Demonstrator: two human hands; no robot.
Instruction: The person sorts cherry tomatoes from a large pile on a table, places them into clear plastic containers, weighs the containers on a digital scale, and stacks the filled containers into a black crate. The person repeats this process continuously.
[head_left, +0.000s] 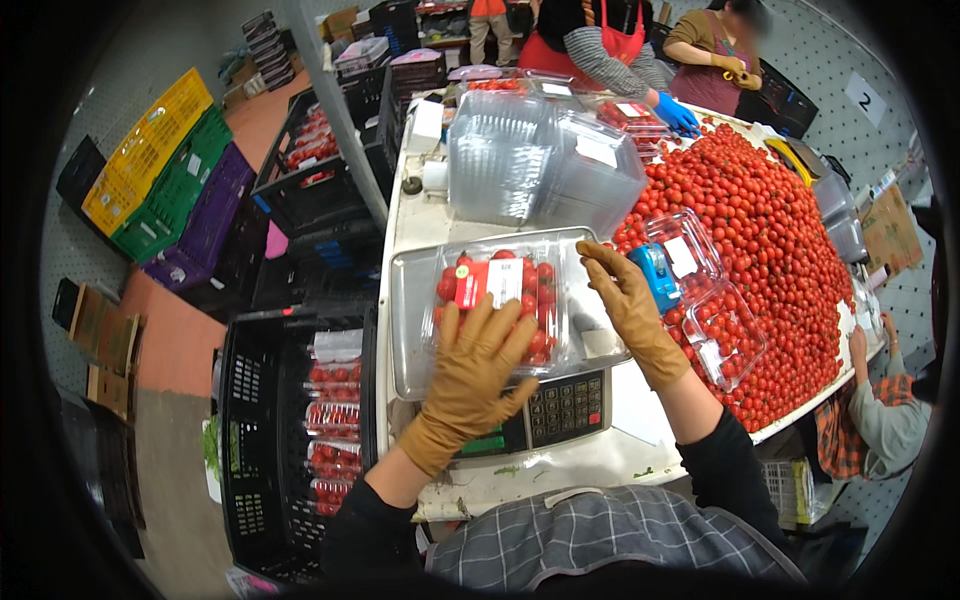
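A clear plastic clamshell of cherry tomatoes, bearing a red and white label, sits on the metal pan of a digital weighing scale. My left hand, in a tan rubber glove, lies spread over the near left part of the clamshell, fingers apart. My right hand, gloved alike, is raised at the pan's right edge with fingers apart and nothing in them. Just right of it are a blue tape or label dispenser-like device and an open clamshell partly filled with tomatoes.
Loose cherry tomatoes are heaped at the right. Stacked empty clamshells stand behind the scale. A black crate holding packed clamshells is at the left. A co-worker's blue-gloved hand is at the far side; another person stands at the right edge.
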